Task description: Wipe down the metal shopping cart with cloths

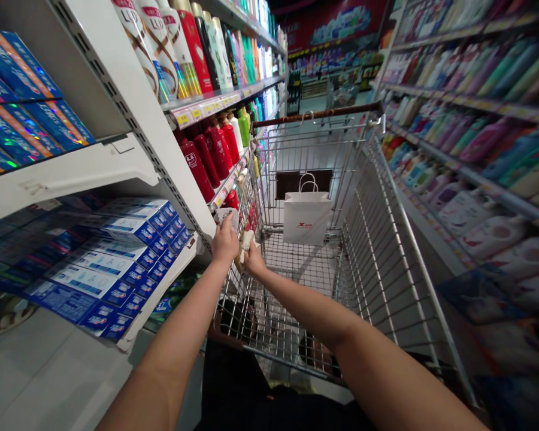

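My left hand (225, 240) grips a small flat grey-and-white packet (227, 218) just above the left wall of a wire shopping cart (377, 251). Close beside it, my right hand (255, 260) is closed on a crumpled cream-coloured packet (245, 246). Both hands reach forward over the cart's near-left corner, and the two packets almost touch. What either packet is cannot be read. A white paper carrier bag (306, 216) with loop handles stands inside the cart, well away from my hands.
On the left, white shelves hold stacked toothpaste boxes (117, 257), with red and white shampoo bottles (206, 149) further along. Shelves of pastel bottles and refill pouches (489, 179) line the aisle's right side. The cart's brown handle (317, 115) is at its far end.
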Motion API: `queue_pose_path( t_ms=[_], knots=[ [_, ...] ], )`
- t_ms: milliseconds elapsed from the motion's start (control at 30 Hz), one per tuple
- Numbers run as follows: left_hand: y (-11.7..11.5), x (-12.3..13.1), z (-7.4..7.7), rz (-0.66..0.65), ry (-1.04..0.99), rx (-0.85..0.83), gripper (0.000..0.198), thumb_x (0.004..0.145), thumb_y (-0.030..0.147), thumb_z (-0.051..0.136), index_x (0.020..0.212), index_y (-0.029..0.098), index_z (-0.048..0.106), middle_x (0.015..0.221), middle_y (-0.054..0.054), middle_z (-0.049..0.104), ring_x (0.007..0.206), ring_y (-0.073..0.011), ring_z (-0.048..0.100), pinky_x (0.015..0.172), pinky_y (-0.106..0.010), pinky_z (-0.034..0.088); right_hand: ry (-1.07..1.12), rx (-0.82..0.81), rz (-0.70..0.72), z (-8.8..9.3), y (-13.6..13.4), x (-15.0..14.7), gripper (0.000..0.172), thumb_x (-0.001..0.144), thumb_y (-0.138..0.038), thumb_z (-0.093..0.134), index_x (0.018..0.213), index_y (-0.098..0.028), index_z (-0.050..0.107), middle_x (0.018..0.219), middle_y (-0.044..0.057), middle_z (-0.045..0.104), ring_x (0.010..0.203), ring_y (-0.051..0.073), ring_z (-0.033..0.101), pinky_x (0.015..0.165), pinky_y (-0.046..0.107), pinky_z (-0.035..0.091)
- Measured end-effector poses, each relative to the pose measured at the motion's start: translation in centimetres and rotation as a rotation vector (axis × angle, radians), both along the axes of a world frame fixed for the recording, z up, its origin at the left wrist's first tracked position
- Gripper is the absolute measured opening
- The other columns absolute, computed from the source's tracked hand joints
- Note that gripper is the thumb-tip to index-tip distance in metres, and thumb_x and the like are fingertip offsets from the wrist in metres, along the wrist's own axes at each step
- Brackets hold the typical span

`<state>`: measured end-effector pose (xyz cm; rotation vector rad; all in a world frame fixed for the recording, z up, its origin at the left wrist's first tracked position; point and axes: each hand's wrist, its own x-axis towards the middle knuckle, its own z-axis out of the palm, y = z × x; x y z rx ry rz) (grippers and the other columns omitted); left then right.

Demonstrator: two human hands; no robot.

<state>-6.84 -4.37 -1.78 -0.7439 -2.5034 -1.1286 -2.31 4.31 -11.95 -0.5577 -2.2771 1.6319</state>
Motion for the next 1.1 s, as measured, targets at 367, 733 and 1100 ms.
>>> queue_pose_path(
  t_ms=[367,733,1100],
  knots=[
    [0.2,2.1,2.9,0.092,-0.182,-0.215,0.056,0.104,0.028,0.049,0.16,0.024,0.05,0.15,-0.016,0.064,0.134,-0.0317,0.064,0.113,-0.045,0.052,0.072,-0.153,-0.173,5.8,1.1,-1.4,0.067,0.087,-0.014,0.049,0.154,-0.017,0.052,0.149,0.011,0.065,0.135,0.023,0.063,0.114,0.034,0.05],
    [0.3,2.8,4.1,0.135,-0.197,-0.429,0.055,0.107,0.028,0.04,0.162,0.03,0.046,0.136,-0.018,0.066,0.119,-0.0344,0.07,0.096,-0.044,0.055,-0.292,0.314,0.221,7.9,3.3,2.1,0.048,0.078,-0.005,0.059,0.122,-0.015,0.076,0.116,0.009,0.08,0.105,0.025,0.074,0.093,0.029,0.056],
    [0.7,4.6,5.8,0.056,0.187,-0.613,0.054,0.107,0.025,0.032,0.154,0.032,0.058,0.135,-0.019,0.061,0.126,-0.036,0.058,0.096,-0.045,0.052,-0.228,0.726,-0.36,16.7,20.3,21.5,0.056,0.08,-0.019,0.065,0.135,-0.025,0.075,0.125,0.012,0.074,0.106,0.03,0.07,0.09,0.038,0.053]
  ],
)
